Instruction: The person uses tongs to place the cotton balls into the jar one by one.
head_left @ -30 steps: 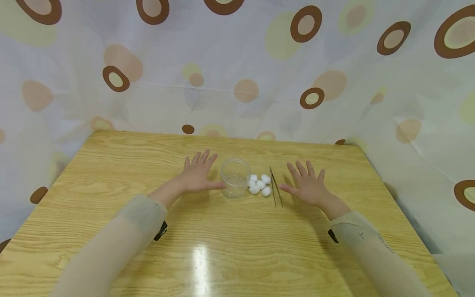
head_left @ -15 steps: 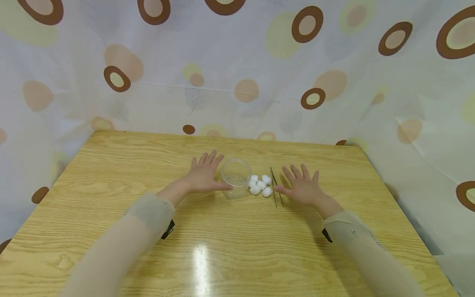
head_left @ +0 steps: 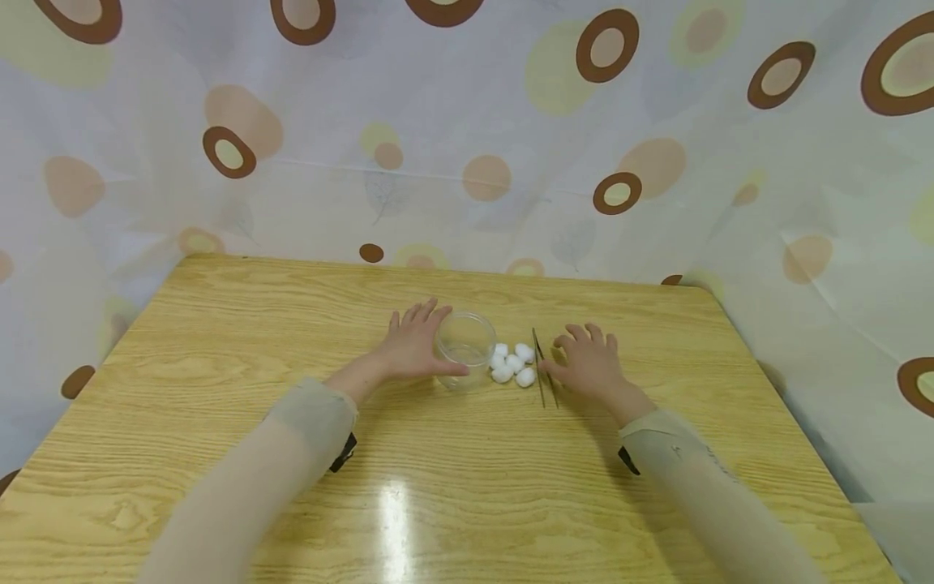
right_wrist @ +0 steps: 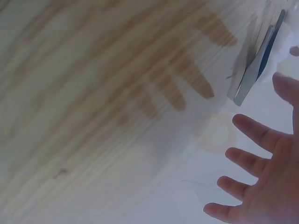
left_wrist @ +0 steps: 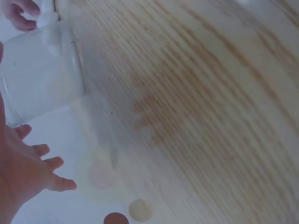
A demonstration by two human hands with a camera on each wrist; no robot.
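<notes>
A clear, round plastic jar (head_left: 465,347) stands open-topped on the wooden table. My left hand (head_left: 411,347) is at its left side, fingers spread behind the rim and thumb across the front; the left wrist view shows those fingers extended, not wrapped round it. Several white cotton balls (head_left: 514,364) lie clustered against the jar's right side. Just right of them is a pair of metal tweezers (right_wrist: 253,71) with its arms apart. Over the tweezers' right side hovers my right hand (head_left: 589,367), fingers apart and slightly bent, holding nothing; its thumb overlaps them in the head view.
The wooden table (head_left: 438,495) reaches toward me, with a bright reflection at the front. A patterned curtain (head_left: 438,138) hangs along the back and both sides. Long light sleeves cover both forearms, with a dark strap under each wrist.
My left hand has moved right to the jar, its thumb now in front of it. My right hand has moved left to the tweezers, fingers bending a little. The objects stay put.
</notes>
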